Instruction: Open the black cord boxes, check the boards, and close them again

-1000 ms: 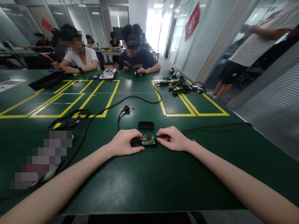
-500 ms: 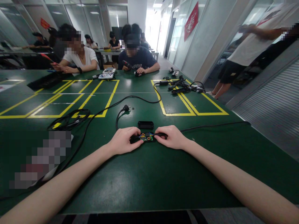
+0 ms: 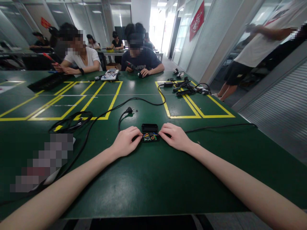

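Note:
A small black adapter case [image 3: 144, 139] lies open on the table before me, with a green circuit board [image 3: 150, 137] carrying copper coils and coloured wires in it. Just behind it is its black lid [image 3: 149, 127], hollow side showing. At the case's left end, my left hand [image 3: 128, 140] has thumb and fingers closed on a black power cord [image 3: 119, 123], which runs back to a plug [image 3: 129, 110]. My right hand [image 3: 175, 136] pinches at the right end, where another black cable [image 3: 216, 128] leads off rightward. Fingers mostly hide both gripped parts.
A coiled black cable [image 3: 70, 123] and a blurred-out long object [image 3: 45, 163] lie left. Farther back are yellow tape outlines [image 3: 115, 99], a pile of black adapters and cords [image 3: 184, 88], and a white device [image 3: 109, 75]. Two people [image 3: 141, 60] sit across the table; another stands right.
Both hands have shifted slightly back and outward from the board, uncovering the case's ends. The case now sits closer to the lid, almost against it.

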Demonstrator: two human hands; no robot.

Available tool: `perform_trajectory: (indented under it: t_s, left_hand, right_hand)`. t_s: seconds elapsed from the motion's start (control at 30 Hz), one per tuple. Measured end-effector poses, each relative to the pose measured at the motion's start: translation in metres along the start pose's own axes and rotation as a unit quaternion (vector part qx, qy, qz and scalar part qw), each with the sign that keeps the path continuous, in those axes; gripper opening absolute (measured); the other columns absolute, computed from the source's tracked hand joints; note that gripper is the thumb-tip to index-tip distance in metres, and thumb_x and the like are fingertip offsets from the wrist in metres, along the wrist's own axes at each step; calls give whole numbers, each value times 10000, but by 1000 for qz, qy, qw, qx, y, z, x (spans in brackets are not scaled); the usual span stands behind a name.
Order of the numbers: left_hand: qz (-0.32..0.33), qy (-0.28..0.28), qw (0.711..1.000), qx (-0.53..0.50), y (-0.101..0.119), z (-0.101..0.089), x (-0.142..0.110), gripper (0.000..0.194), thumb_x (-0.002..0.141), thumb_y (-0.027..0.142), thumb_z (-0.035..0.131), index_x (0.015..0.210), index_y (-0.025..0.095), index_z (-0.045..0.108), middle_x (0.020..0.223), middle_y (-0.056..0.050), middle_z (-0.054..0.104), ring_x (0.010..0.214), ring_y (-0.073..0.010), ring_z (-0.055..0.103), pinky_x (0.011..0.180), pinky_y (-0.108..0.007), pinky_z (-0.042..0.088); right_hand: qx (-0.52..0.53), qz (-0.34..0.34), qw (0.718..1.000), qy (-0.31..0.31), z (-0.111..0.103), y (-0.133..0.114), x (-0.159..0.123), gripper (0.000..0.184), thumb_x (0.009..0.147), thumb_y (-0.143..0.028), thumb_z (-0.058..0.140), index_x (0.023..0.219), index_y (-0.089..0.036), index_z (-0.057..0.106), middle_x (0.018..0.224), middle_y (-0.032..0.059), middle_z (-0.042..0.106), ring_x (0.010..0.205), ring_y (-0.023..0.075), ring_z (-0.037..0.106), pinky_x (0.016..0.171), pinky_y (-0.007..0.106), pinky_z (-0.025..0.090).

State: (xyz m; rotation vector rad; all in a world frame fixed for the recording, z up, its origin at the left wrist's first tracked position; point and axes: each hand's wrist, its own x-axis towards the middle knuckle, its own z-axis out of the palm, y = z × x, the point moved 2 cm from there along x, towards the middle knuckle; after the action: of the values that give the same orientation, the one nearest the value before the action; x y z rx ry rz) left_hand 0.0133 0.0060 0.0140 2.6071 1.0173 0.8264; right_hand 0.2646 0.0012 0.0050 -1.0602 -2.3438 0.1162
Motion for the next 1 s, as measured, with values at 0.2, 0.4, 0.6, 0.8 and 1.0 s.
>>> perform_trajectory:
  t_s: [0.2,0.4,0.6,0.8,1.0]
  left_hand:
    - [-2,3,1000,3,-2,2,1,152,987,204,535,878,207,640,877,-39,694,866,-203,644,766,-326,530]
    - [14,-5,1000,3,0,-2,2,85,927,187,570,859,204,619,1005,-52,708,955,-218,647,825,-347,550]
    - [7,12,1000,4,0,-4,1,107,920,296,634,972,204,656,1199,-97,672,1104,-256,638,963,-417,561]
    - [-43,-4,999,29,-9,3,2,539,869,484,749,1333,228,648,1399,-145,638,1301,-355,564,1093,-587,474]
    - [-17,-38,998,44,-13,7,-1,501,877,463,761,1316,228,705,1445,-156,637,1333,-363,583,1113,-599,468]
  right_hand:
    - [65,22,998,4,0,1,0,230,997,-267,544,821,-211,682,799,44,658,759,186,623,706,307,476]
    - [45,92,995,12,4,3,0,154,932,-287,620,1045,-214,696,889,37,658,754,183,621,687,307,494]
    - [2,73,997,4,10,6,3,575,959,-312,580,1528,-269,514,1394,134,616,1191,327,571,1017,547,497]
    - [30,38,999,-17,11,7,3,360,1003,-252,547,1318,-280,718,1350,110,688,1202,308,587,1033,581,491]
    - [153,78,985,22,6,4,6,197,990,-280,594,983,-234,786,1179,94,716,1090,245,678,940,431,580]
